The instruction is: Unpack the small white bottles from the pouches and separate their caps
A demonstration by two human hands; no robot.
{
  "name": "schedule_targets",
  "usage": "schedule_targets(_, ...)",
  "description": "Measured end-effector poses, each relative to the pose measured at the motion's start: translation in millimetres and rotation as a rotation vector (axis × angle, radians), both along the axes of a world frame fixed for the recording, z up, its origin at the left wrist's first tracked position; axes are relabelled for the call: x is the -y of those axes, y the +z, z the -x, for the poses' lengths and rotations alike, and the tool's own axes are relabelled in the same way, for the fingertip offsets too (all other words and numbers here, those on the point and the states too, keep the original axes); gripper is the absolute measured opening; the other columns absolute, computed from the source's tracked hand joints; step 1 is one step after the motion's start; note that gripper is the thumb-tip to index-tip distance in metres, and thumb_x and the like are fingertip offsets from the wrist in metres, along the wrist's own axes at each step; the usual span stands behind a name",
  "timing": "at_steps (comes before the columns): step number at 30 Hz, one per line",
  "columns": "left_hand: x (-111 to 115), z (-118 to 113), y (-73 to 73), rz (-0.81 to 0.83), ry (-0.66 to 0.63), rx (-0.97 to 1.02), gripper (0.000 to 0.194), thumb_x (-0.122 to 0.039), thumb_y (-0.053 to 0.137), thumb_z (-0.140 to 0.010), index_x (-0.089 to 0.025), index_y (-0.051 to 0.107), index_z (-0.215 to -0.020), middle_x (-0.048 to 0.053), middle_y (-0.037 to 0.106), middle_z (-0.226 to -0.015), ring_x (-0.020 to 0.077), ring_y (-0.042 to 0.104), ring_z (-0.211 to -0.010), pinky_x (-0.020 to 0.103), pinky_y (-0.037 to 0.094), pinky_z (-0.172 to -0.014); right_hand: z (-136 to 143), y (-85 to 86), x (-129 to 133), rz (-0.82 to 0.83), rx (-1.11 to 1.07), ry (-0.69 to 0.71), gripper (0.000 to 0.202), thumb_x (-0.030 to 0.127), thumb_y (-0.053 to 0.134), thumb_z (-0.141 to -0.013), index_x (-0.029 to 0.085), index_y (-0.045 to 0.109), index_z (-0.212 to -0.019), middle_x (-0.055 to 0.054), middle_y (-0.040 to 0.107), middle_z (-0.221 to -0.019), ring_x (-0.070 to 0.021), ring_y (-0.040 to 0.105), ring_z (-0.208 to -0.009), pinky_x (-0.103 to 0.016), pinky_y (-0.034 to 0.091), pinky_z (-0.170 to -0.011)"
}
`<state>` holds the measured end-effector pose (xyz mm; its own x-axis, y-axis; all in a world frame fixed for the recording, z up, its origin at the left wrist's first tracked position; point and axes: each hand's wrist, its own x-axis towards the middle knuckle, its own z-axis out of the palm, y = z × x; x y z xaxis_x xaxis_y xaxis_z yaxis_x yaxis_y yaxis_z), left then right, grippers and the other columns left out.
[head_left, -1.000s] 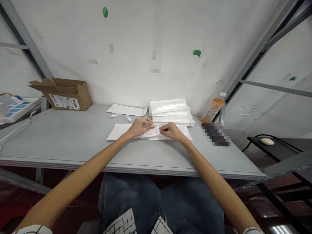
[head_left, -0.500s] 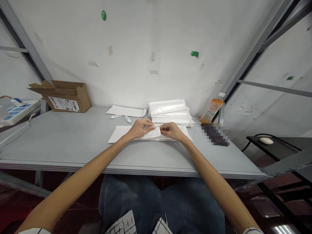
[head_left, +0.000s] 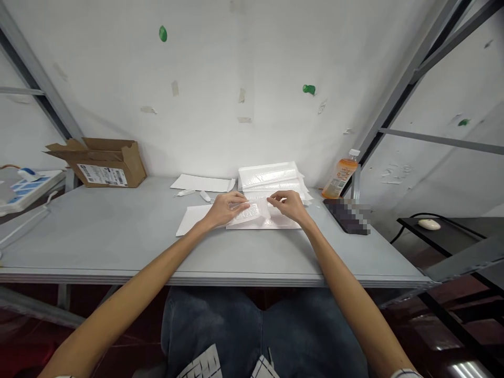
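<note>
Fingertips of the left hand (head_left: 223, 210) pinch what looks like a translucent, crinkled plastic packet (head_left: 252, 211); the right hand (head_left: 290, 205) nips its right end. It is held over flat white packaging (head_left: 192, 219), before a stack of glossy white plastic pouches (head_left: 271, 174).

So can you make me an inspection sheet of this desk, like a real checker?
Surface: grey tabletop, things lying on it.
Work things: bubbly clear plastic in hand; stacked white packets behind.
Clutter: cardboard box, orange drink bottle, dark object, partly blurred.
Hands: left hand pinches the plastic; right hand at its right edge.
Cables: black cable beside pale mouse.
Surroundings: white wall, green spots, tape scraps.
</note>
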<state>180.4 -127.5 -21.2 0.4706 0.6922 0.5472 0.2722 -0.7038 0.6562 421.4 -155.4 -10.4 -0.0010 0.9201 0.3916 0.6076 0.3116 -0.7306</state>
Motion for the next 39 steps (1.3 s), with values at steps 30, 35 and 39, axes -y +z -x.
schedule_targets(30, -29.2, -46.5, -47.1, -0.572, 0.041, -0.540, 0.061, -0.059, 0.047, -0.093, -0.023, 0.049, -0.142, 0.016, 0.052, -0.137, 0.0319, 0.047, -0.126, 0.049, 0.040, -0.103, -104.1, -22.6, -12.4, 0.130, -0.013, -0.414, 0.029, 0.042, 0.062, -0.068, 0.013, 0.067, -0.063, 0.000, 0.052, -0.052, -0.0113, 0.045, -0.049, -0.023, 0.031, -0.046)
schedule_targets(35, -24.0, -49.0, -44.6, -0.551, 0.057, -0.579, 0.064, -0.061, 0.050, -0.091, -0.020, 0.052, -0.140, 0.018, 0.052, -0.138, 0.0331, 0.047, -0.128, 0.050, 0.038, -0.105, -103.5, -27.7, -14.8, 0.126, 0.032, -0.340, 0.043, 0.055, 0.061, -0.071, 0.013, 0.068, -0.063, 0.000, 0.050, -0.051, -0.0122, 0.043, -0.049, -0.025, 0.031, -0.048)
schedule_targets(39, -19.8, -44.4, -30.7, -0.555, 0.050, -0.589, 0.063, -0.065, 0.044, -0.092, -0.023, 0.055, -0.137, 0.015, 0.048, -0.146, 0.0337, 0.040, -0.136, 0.058, 0.025, -0.113, -98.5, -24.6, -11.5, 0.017, 0.245, -0.545, 0.042, 0.051, 0.054, -0.082, 0.015, 0.073, -0.069, -0.004, 0.063, -0.064, -0.0167, 0.054, -0.061, -0.027, 0.034, -0.057)
